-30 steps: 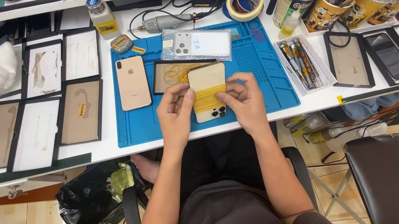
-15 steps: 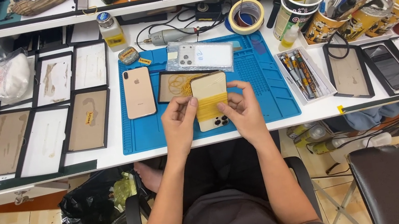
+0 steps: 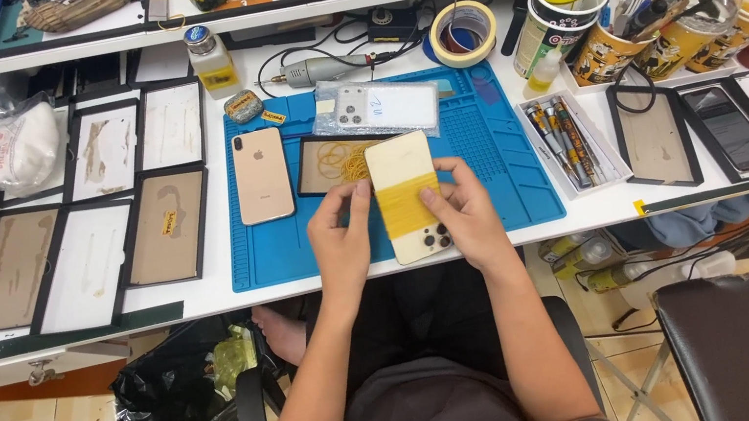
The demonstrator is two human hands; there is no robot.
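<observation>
The person sits at a white tabletop with both hands raised over the near edge of a blue work mat. Between them they hold a pale phone back, face down, camera lenses toward the body, with a thick band of yellow rubber bands wrapped around its middle. The left hand grips the phone's left edge, fingers closed against it with the thumb on top; the right hand clamps the right edge, its thumb pressed onto the yellow band. The phone is lifted slightly off the mat, tilted a little, just in front of a small black tray that holds a loose tangle of rubber bands. To the left of that tray a gold phone lies flat on the mat, back up. Behind the hands rests a clear plastic bag with a white phone part inside. A roll of tape sits at the mat's far edge, and a tray of hand tools lies at its right. Several black-framed screens are spread over the left of the tabletop, and cups of tools crowd the far right.
</observation>
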